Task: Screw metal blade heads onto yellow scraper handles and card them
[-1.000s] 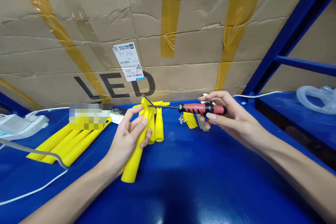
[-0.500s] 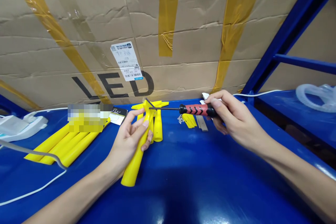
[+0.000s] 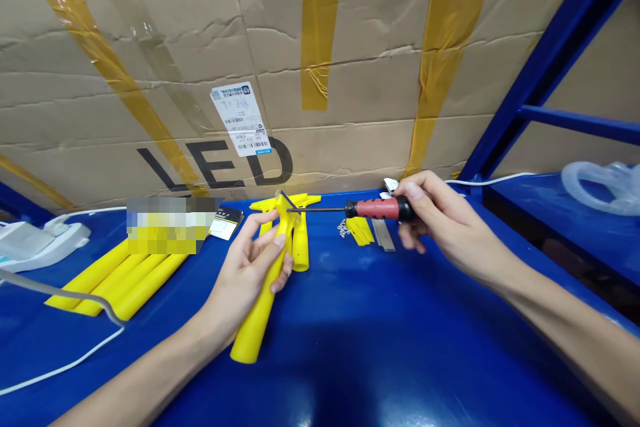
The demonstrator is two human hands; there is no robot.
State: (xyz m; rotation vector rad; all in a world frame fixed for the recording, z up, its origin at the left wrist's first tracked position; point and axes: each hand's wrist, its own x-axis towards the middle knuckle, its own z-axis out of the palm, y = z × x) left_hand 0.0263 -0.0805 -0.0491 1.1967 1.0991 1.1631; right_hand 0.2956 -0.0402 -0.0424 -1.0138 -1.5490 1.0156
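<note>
My left hand (image 3: 257, 260) is wrapped round a yellow plastic scraper (image 3: 254, 323), its tubular handle slanting down toward me and its flared head up. A dark thin edge shows along the head. In my right hand (image 3: 440, 220) is a screwdriver (image 3: 377, 209) with a red and black grip, held level by the grip's end. Its shaft points left and its tip meets the scraper's head; the exact contact is too small to make out. Behind my left hand lie more yellow scraper parts (image 3: 301, 247), partly hidden.
Small metal screws (image 3: 343, 229), flat yellow pieces (image 3: 360, 231) and grey blades (image 3: 383, 235) lie right of centre. Several yellow handles (image 3: 140, 283) rest at left near a power strip (image 3: 60, 247) and cable. A large cardboard box (image 3: 370, 73) backs the blue table (image 3: 380, 347); a blue frame (image 3: 540, 67) rises at right.
The screwdriver's grip has turned, and my right-hand fingers have shifted on its end. The scraper stays in my left hand, almost unmoved.
</note>
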